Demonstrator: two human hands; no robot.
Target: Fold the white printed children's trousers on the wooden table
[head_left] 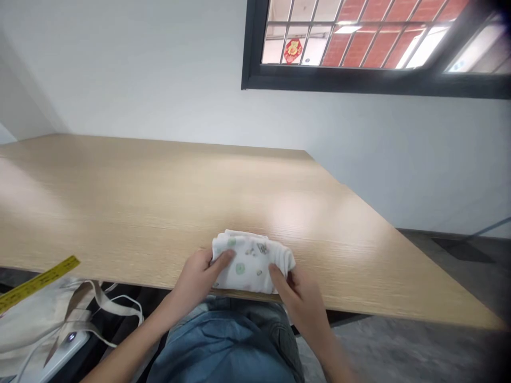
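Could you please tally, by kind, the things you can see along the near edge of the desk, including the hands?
Hands: 2 (left hand, right hand)
Folded white printed cloth: 1
Yellow measuring tape: 1
Canvas tote bag: 1
Total: 5

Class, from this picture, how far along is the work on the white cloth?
The white printed cloth already lies folded into a compact bundle at the wooden table's edge. In hand: the left hand and right hand press its sides. Remaining: nothing shown settles it; the yellow measuring tape and canvas bag lie apart.
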